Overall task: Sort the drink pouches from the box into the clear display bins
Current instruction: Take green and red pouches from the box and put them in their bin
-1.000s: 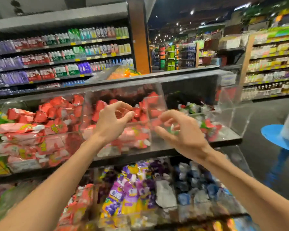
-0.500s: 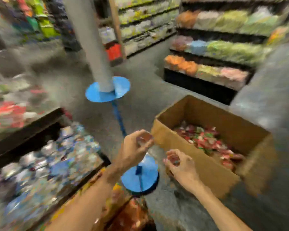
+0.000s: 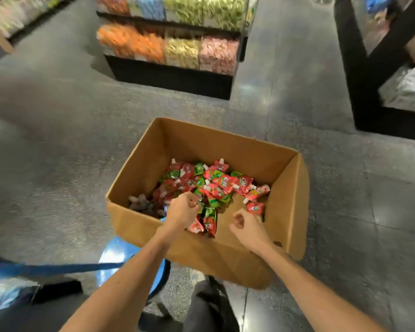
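An open cardboard box [image 3: 283, 212] sits on the floor, holding a pile of red-and-green drink pouches [image 3: 216, 185] with white spouts. My left hand [image 3: 182, 210] reaches into the box's near left part. Its curled fingers and thumb pinch a green-and-red pouch [image 3: 200, 205] at the edge of the pile. My right hand [image 3: 246, 225] hovers over the bare box floor on the near right with its fingers curled, holding nothing. A single red pouch [image 3: 255, 208] lies just beyond it.
A blue disc-shaped base [image 3: 113, 250] with a blue bar stands on the floor left of the box. A blurred display bin [image 3: 3, 295] shows at bottom left. Black stands of clear bins with coloured goods [image 3: 173, 46] stand beyond; another stand [image 3: 369, 97] is at right.
My view swung from the shelf bins down to the box on the floor. Both hands moved from the bins into the box, the left one onto the pouch pile.
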